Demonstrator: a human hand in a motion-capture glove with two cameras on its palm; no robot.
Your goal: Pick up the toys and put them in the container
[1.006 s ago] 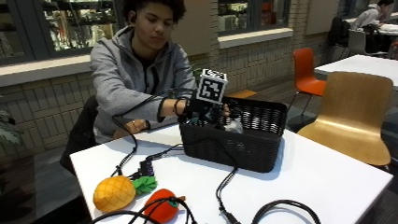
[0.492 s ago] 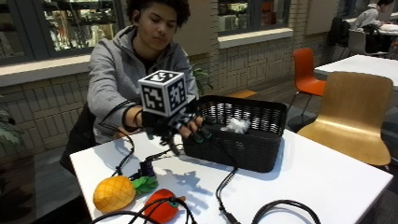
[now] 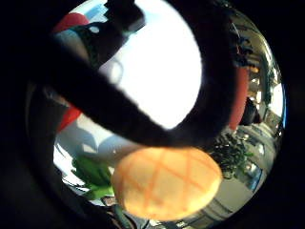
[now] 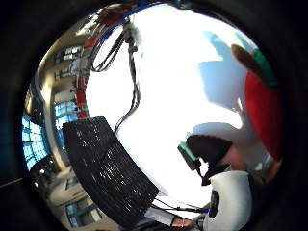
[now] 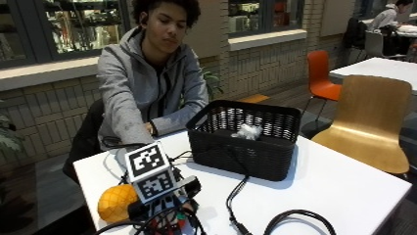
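1. Where the person leans over the white table (image 5: 338,181), the gloved right hand (image 5: 171,208) is lowered at the near-left part of the tabletop, just beside the toys; most of it is hidden behind the marker block, and whether its fingers are released, clenched or grasping cannot be told.
2. Pineapple toy (image 5: 117,203): yellow-orange with a criss-cross pattern, lying on the table immediately to the outer side of the hand; in the little-finger-side palm view it (image 3: 167,183) fills much of the picture, so it is close under the palm, with its green leaves (image 3: 93,176) toward the table surface beside it.
3. Red toy (image 4: 262,113): seen in the thumb-side palm view, red with a green and brown top, lying on the table just beside the hand; a red patch (image 3: 71,117) also shows past the black strap in the other palm view. In the outside view it is largely concealed by the hand.
4. Black mesh basket (image 5: 244,147): the container, standing upright on the table well apart from the fingers, toward the table's far side; it appears also in the thumb-side palm view (image 4: 103,173).
5. White toy (image 5: 247,131): lying inside the basket, near its middle.
6. Black cables (image 5: 234,196) run across the table between the basket and the hand.
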